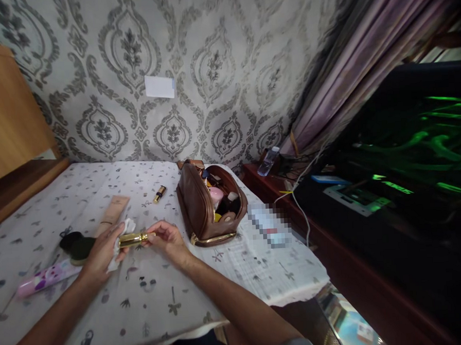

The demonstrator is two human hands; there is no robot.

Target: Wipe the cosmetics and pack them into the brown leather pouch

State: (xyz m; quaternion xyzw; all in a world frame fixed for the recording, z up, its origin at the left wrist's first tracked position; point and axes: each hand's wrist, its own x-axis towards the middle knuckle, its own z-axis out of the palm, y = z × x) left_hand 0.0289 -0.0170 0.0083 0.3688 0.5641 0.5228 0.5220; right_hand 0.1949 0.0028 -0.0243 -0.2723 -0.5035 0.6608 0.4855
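My left hand is closed around a crumpled white tissue, which wraps one end of a gold lipstick tube. At the tube's other end, my right hand pinches it between thumb and fingertips. The tube lies nearly level above the cloth. Beside my left hand are a beige squeeze tube, a dark round compact and a pink-and-white patterned tube, partly covered by the hand. A brown makeup bag stands unzipped right of my hands, filled with cosmetics.
A small gold-and-dark tube lies on the patterned white cloth left of the bag. A blurred-out item lies right of it. Farther right are a clear bottle, cables and a dark computer case with green lights.
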